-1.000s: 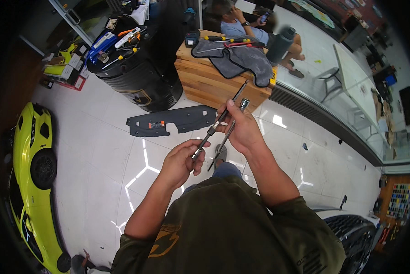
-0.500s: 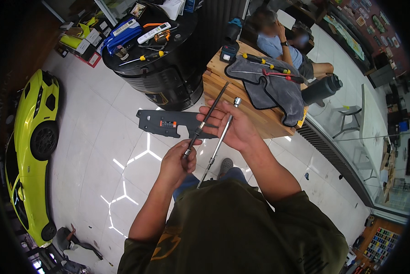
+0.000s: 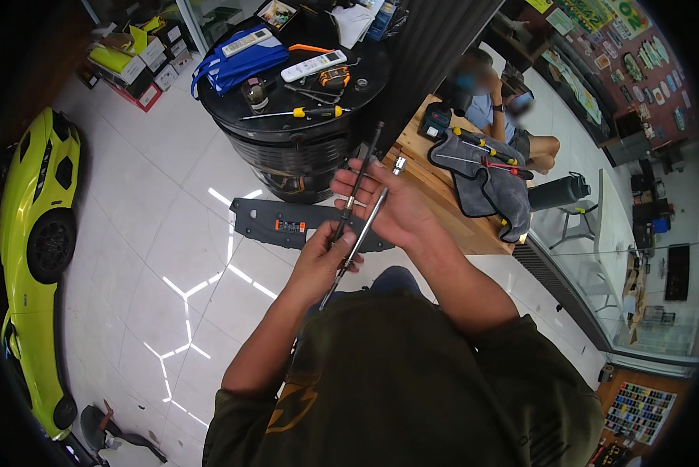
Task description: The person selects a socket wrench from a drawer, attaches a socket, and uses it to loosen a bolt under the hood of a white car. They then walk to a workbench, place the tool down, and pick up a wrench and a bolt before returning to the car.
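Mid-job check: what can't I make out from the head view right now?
All in the head view:
Black rod: lower end hidden in the left hand.
Panel: partly covered by the left hand and the right hand.
Label on the panel: print too small to read.
Lime car: its left side fades into the picture's dark rim.

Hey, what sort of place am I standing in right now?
Probably a car workshop or showroom: a lime-yellow car stands at the left, a dark panel lies on the tiled floor, and a yellow-and-black screwdriver rests on a black drum.
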Demonstrator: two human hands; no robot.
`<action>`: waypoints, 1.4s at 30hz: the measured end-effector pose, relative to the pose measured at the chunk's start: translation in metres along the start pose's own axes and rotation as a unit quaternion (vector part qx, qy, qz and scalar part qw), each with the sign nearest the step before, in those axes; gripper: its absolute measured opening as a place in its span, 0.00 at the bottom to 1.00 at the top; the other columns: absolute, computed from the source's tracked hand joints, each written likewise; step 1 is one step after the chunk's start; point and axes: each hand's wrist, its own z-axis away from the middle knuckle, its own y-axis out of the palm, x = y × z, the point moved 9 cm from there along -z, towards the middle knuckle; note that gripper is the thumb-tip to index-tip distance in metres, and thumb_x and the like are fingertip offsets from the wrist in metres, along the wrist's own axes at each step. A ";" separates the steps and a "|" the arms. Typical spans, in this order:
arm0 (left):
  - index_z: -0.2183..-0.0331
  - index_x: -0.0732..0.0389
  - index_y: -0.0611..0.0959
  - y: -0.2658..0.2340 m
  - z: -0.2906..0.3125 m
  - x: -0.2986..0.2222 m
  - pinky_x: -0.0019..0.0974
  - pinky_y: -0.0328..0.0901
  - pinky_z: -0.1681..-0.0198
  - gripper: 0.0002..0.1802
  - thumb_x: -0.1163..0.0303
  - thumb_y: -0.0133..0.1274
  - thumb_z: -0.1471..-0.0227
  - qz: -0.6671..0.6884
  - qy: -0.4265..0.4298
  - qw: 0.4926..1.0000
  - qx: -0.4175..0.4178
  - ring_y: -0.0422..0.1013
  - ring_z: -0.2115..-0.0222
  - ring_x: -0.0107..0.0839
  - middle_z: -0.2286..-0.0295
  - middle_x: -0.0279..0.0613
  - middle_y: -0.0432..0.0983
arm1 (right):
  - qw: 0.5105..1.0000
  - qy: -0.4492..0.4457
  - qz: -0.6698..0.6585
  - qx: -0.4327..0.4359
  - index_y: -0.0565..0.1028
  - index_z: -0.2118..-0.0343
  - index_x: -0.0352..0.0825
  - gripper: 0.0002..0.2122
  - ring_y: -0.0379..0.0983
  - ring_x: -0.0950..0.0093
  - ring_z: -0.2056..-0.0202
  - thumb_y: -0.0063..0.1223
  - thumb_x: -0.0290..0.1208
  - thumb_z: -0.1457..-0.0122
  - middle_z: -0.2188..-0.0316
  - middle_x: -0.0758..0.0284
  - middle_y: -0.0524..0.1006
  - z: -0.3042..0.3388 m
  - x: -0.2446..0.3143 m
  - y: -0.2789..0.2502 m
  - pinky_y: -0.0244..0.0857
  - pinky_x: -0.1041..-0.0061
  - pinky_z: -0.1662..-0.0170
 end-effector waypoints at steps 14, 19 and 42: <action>0.57 0.68 0.73 -0.036 0.004 -0.015 0.26 0.53 0.82 0.18 0.63 0.39 0.40 0.110 -0.041 0.993 -0.032 0.60 0.85 0.24 0.76 0.39 0.72 | 0.992 0.033 0.114 0.045 0.69 0.62 0.34 0.11 0.75 0.68 0.63 0.38 0.36 0.35 0.64 0.58 0.77 -0.060 0.009 0.010 0.70 0.66 0.59; 0.61 0.61 0.77 -0.018 0.003 -0.005 0.24 0.55 0.79 0.14 0.64 0.41 0.40 -0.115 -0.041 0.988 -0.089 0.62 0.81 0.19 0.77 0.31 0.70 | 0.982 0.026 0.184 0.046 0.69 0.63 0.34 0.10 0.75 0.69 0.68 0.41 0.35 0.36 0.67 0.60 0.77 -0.063 0.021 -0.043 0.70 0.68 0.63; 0.68 0.65 0.73 0.042 -0.013 -0.014 0.31 0.60 0.77 0.15 0.63 0.40 0.39 -0.319 -0.026 0.944 -0.083 0.65 0.83 0.24 0.82 0.36 0.71 | 0.992 -0.100 0.029 -0.068 0.67 0.68 0.35 0.11 0.68 0.74 0.77 0.42 0.39 0.36 0.79 0.68 0.67 -0.047 0.077 -0.070 0.69 0.70 0.72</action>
